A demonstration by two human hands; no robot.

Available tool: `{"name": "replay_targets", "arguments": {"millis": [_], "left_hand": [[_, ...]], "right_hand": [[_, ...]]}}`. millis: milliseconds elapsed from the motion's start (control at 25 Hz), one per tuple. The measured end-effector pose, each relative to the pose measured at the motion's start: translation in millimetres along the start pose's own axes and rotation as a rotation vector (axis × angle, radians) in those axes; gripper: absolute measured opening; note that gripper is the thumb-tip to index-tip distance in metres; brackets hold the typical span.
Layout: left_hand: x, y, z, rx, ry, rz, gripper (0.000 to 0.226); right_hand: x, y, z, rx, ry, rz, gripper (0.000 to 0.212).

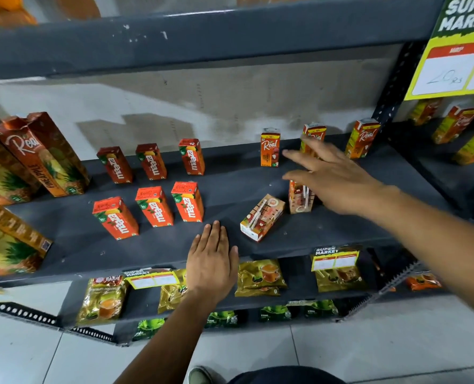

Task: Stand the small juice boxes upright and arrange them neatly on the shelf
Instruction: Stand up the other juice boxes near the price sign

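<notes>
Six Maaza boxes (158, 189) upright, one Real box (262, 217) lying flat – right hand (332, 178) spread, reaching, poss. blurred; left hand (212, 261) flat, fingers together, empty.

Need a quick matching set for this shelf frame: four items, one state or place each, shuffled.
Items:
1. tipped Real box
2. front-row Maaza boxes
3. left hand
4. pineapple carton

States:
A. flat on the shelf's front edge
B. lying on its side
C. tall, at the far left
D. upright, three in a row

Pairs: 1-B, 2-D, 3-A, 4-C
</notes>
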State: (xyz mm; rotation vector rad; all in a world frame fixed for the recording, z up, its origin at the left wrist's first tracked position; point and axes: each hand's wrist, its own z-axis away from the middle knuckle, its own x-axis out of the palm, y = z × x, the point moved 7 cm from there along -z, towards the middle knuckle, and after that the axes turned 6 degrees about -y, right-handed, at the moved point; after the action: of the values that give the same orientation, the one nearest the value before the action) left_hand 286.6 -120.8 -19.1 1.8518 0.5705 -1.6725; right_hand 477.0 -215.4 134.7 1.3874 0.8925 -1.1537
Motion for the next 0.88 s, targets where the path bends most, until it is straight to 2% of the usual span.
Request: {"name": "replay_targets", "arguments": {"millis": [80,200,280,400,480,600,760,880], "left_hand": [[2,-6,6,-0.019,-0.004,-0.006,0.07],[4,-9,11,-0.02,-0.006,-0.007,0.067],[2,-7,8,-0.012,-0.004,0.002,0.066],[2,-8,9,-0.009,-0.005,-0.006,0.068],[2,-9,10,-0.009,-0.006,-0.007,0.07],[3,-9,9,-0.009,-0.002,0.004,0.071],[2,-9,9,-0.013,0.003,-0.001,0.07],[2,-9,9,-0.014,0.003,0.002,0.07]], "right_hand": [[14,-3,-12,-0.146,-0.221,0.224,0.074],[20,0,-23,-0.211,-0.274,0.246,0.057],[16,15,-33,-0.104,-0.246,0.221,0.053],[24,27,-40,0.17,-0.332,0.223,0.055],[27,26,-39,0.275,-0.327,0.188,0.056],[22,30,-38,0.358,-0.26,0.075,0.057],[23,33,-36,0.434,-0.186,0.076,0.06],[26,32,-34,0.478,-0.21,0.047,0.067]]}}
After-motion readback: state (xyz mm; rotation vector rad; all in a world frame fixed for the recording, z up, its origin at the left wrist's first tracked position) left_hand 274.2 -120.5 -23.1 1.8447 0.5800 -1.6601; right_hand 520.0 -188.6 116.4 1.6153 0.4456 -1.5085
